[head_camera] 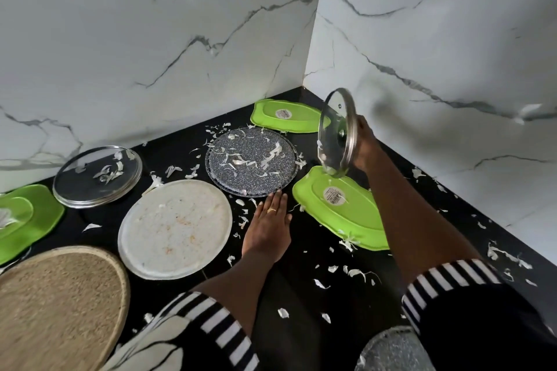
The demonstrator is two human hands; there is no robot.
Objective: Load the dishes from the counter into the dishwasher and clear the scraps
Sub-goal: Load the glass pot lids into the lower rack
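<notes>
My right hand [366,146] grips a glass pot lid [334,132] from behind and holds it tilted on edge above a green tray [355,214]. My left hand [269,226] lies flat, fingers straight, on the black counter [301,280] just below a grey speckled plate [251,159] strewn with white scraps. A white plate [174,229] lies to the left of that hand. A second glass lid [98,176] with scraps on it rests at the back left.
Another green tray [286,116] sits in the back corner, a third [27,217] at the left edge. A tan woven mat [57,307] fills the front left. White scraps litter the counter. Marble walls close the back and right. A grey speckled dish [391,349] shows at bottom.
</notes>
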